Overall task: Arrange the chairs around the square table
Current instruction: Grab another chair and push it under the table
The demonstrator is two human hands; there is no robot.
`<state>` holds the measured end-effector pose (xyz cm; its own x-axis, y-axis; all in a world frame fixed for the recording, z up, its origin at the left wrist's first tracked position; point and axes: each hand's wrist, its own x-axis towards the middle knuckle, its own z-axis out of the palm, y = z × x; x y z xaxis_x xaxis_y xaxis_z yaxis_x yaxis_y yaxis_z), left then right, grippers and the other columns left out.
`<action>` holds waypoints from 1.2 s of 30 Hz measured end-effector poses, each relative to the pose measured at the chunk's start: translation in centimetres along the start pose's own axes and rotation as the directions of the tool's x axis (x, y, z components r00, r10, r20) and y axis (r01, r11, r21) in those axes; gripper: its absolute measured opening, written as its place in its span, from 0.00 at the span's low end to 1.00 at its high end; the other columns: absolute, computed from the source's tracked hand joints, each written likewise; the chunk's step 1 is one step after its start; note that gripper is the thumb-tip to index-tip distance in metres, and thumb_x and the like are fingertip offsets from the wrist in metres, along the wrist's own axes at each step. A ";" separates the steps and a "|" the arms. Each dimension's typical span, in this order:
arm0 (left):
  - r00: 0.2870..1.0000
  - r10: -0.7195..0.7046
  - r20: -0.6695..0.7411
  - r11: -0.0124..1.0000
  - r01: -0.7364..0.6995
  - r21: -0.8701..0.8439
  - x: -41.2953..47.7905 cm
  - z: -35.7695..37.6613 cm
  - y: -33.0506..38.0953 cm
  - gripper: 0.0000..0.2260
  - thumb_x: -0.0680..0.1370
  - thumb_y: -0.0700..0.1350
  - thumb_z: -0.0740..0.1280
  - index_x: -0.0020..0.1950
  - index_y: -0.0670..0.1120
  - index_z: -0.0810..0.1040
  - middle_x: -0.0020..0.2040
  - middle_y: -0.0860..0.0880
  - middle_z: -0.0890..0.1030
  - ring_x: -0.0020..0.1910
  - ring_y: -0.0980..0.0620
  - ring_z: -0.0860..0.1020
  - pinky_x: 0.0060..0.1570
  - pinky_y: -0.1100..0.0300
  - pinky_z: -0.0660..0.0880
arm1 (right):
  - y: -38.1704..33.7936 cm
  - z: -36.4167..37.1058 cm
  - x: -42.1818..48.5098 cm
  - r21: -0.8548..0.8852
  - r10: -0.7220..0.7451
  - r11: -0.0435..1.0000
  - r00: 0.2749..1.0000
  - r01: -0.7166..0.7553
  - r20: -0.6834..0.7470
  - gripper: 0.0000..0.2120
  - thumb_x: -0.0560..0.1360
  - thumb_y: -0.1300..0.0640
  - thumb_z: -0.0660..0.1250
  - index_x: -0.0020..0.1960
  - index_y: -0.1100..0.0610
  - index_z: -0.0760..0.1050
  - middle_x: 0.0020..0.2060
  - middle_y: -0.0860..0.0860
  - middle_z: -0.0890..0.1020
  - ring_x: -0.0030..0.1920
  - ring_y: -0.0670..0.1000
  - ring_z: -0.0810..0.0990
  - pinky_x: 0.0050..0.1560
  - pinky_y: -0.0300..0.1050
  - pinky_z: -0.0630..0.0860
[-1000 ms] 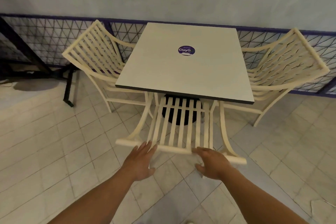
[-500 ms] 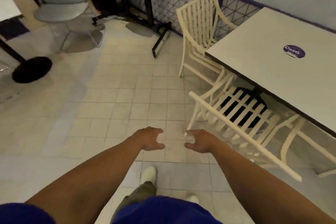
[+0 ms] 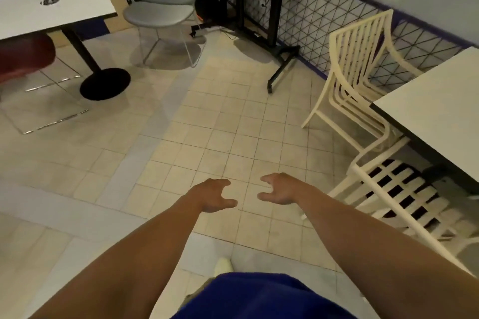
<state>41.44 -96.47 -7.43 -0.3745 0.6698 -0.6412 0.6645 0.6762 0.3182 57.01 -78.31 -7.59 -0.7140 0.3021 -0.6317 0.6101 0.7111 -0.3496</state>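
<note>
Left hand (image 3: 211, 195): empty, fingers loosely curled and parted, thumb out toward the other hand; held in the air over the floor, touching nothing.

Right hand (image 3: 278, 189): empty, likewise half-open with curled fingers, thumb pointing at the left hand; a small gap between the two; touching nothing.

Blue garment (image 3: 261, 295): below the forearms, at the bottom edge.

Shoe (image 3: 223, 265): pale, just above the blue garment, between the two forearms.

Tiled floor (image 3: 220, 124): cream and grey square tiles, under and ahead of both hands.

Near slatted chair (image 3: 404, 197): cream, just right of the right hand and apart from it; back rail toward the person, seat tucked under the table edge.

Square table (image 3: 440, 109): white top with dark edge, right of and beyond the right hand; only its left part is in view.

Far slatted chair (image 3: 360, 67): cream, with armrests, ahead and right of the right hand, at the table's far-left side, seat partly under the top.

Mesh fence (image 3: 337, 23): black wire triangles along the wall, behind the far slatted chair.

Black stand (image 3: 259, 8): upright frame with floor feet, far ahead of the right hand.

Grey chair (image 3: 160, 0): padded seat and back, wire legs, far ahead of the left hand.

Second table (image 3: 51, 5): white top on a black round base, far ahead and left of the left hand.

Red chair (image 3: 26, 57): dark red seat, under the second table's near edge, partly cut off.
</note>
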 end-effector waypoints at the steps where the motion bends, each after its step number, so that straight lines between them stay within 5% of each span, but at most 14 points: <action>1: 1.000 -0.003 -0.011 1.000 0.003 -0.003 0.5 -1.0 -1.3 0.37 0.76 0.66 0.67 0.80 0.54 0.59 0.78 0.49 0.66 0.74 0.47 0.67 0.71 0.50 0.66 | -1.1 -0.6 1.3 -0.003 -0.008 1.000 1.000 0.008 -0.013 0.38 0.76 0.37 0.65 0.79 0.52 0.58 0.77 0.54 0.65 0.74 0.55 0.66 0.72 0.52 0.66; 19: 0.997 0.076 -0.009 0.996 -0.075 0.045 18.1 -19.0 -6.3 0.35 0.77 0.63 0.68 0.80 0.53 0.61 0.78 0.50 0.66 0.75 0.48 0.66 0.71 0.53 0.65 | -3.1 -14.7 20.3 0.105 0.072 0.992 0.996 -0.066 -0.059 0.38 0.76 0.37 0.65 0.79 0.53 0.58 0.76 0.54 0.65 0.74 0.55 0.66 0.72 0.53 0.66; 36: 0.957 0.282 0.069 0.938 -0.290 0.191 46.2 -45.9 1.3 0.33 0.77 0.62 0.68 0.79 0.53 0.63 0.76 0.49 0.69 0.73 0.50 0.68 0.70 0.56 0.65 | 5.1 -39.3 39.1 0.303 0.291 0.924 0.942 -0.233 -0.165 0.38 0.78 0.38 0.63 0.80 0.54 0.55 0.77 0.55 0.63 0.75 0.55 0.63 0.72 0.49 0.64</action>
<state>-4.70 -50.58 -4.65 -0.1268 0.8103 -0.5721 0.8554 0.3814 0.3505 18.72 -37.95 -6.86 -0.5517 0.5968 -0.5827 0.8341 0.3945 -0.3857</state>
